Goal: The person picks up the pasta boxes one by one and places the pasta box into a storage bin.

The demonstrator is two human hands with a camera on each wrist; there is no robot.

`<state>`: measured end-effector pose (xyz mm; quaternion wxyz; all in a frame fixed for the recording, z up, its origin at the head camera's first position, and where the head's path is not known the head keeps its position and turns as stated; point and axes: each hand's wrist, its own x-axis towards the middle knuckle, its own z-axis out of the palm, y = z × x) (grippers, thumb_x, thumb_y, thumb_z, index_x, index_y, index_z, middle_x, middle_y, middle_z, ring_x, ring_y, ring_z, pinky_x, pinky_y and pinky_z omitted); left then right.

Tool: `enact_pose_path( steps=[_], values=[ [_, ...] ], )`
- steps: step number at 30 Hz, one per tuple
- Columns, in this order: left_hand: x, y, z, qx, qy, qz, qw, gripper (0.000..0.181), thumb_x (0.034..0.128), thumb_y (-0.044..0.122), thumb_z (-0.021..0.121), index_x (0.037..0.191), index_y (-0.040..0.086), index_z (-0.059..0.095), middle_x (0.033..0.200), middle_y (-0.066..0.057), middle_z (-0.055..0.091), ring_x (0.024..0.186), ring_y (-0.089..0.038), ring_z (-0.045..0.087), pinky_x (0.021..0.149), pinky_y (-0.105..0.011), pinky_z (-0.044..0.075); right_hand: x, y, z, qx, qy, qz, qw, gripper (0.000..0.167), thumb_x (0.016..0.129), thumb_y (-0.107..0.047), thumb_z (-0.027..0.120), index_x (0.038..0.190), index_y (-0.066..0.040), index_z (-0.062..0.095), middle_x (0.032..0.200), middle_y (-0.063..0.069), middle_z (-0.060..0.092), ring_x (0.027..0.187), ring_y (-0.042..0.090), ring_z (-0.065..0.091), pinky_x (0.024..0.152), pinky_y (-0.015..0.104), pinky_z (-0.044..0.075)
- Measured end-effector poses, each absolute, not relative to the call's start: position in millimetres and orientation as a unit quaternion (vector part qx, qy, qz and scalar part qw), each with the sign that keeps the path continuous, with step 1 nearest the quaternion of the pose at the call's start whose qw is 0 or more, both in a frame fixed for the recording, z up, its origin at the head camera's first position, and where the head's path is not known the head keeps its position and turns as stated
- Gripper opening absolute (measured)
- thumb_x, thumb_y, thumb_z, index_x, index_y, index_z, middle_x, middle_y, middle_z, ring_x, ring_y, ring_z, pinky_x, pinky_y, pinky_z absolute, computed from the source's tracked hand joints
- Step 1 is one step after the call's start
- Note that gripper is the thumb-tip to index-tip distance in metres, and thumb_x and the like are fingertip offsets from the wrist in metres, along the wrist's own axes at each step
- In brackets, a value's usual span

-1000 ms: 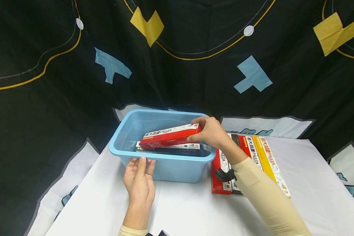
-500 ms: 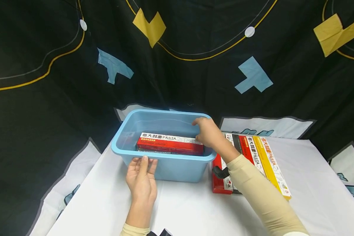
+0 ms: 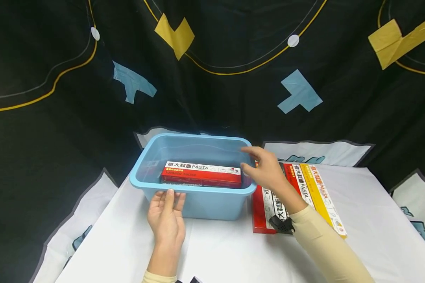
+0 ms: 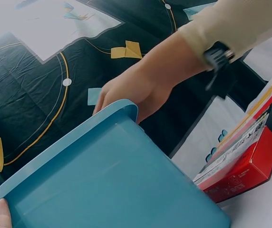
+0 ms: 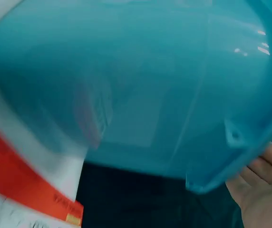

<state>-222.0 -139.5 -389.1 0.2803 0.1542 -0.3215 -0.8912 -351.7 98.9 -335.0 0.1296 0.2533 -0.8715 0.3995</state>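
A light blue plastic bin [image 3: 205, 202] stands on the white table. In it a red tomato-sauce pasta box [image 3: 202, 175] lies on top of a dark black-pepper pasta box, mostly hidden beneath. My left hand [image 3: 167, 220] grips the bin's front rim, thumb pointing up; its fingertips show at the lower left of the left wrist view. At the bin's right end, my right hand [image 3: 263, 167] is apart from the red box, with thumb and fingers spread and nothing between them. In the right wrist view that hand [image 5: 264, 185] is beside the bin's rim.
Right of the bin, several pasta boxes lie side by side: a red one [image 3: 260, 212], a dark one partly under the right forearm, another red one [image 3: 291, 179], and a yellow one [image 3: 316, 188]. A black patterned curtain [image 3: 212, 106] hangs behind the table.
The red pasta box has gone from tilted in my right hand to lying flat in the bin. My right hand has let go and moved right. My left hand has stayed at the rim.
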Motion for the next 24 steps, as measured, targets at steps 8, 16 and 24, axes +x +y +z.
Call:
enact_pose_path(
  steps=[8, 16, 24],
  values=[
    [-220, -140, -390, 0.148, -0.320, -0.893, 0.281, 0.031, 0.0909, 0.010, 0.069, 0.112, 0.001, 0.048, 0.108, -0.011, 0.051, 0.089, -0.016, 0.060, 0.091, -0.037, 0.054, -324, 154, -350, 0.206, -0.866, 0.413, 0.195, 0.047, 0.086, -0.012, 0.073, 0.130, -0.009, 0.059, 0.130, 0.008, 0.060, 0.117, 0.025, 0.058, 0.096, 0.042, 0.052],
    [-222, -140, -388, 0.143, -0.325, -0.893, 0.276, 0.037, 0.0899, 0.012, 0.070, 0.117, 0.000, 0.048, 0.114, -0.013, 0.051, 0.091, -0.016, 0.060, 0.092, -0.037, 0.053, -313, 222, -376, 0.096, -0.898, 0.386, 0.189, 0.049, 0.086, -0.012, 0.071, 0.132, -0.003, 0.058, 0.132, 0.018, 0.056, 0.117, 0.035, 0.057, 0.095, 0.048, 0.052],
    [-222, -140, -389, 0.137, -0.337, -0.889, 0.278, 0.037, 0.0899, 0.013, 0.070, 0.117, 0.000, 0.048, 0.115, -0.014, 0.051, 0.093, -0.016, 0.060, 0.094, -0.037, 0.053, -293, 281, -403, -0.010, -0.932, 0.338, 0.133, 0.060, 0.090, -0.028, 0.069, 0.139, 0.000, 0.049, 0.136, 0.027, 0.050, 0.117, 0.044, 0.048, 0.094, 0.061, 0.048]
  ],
)
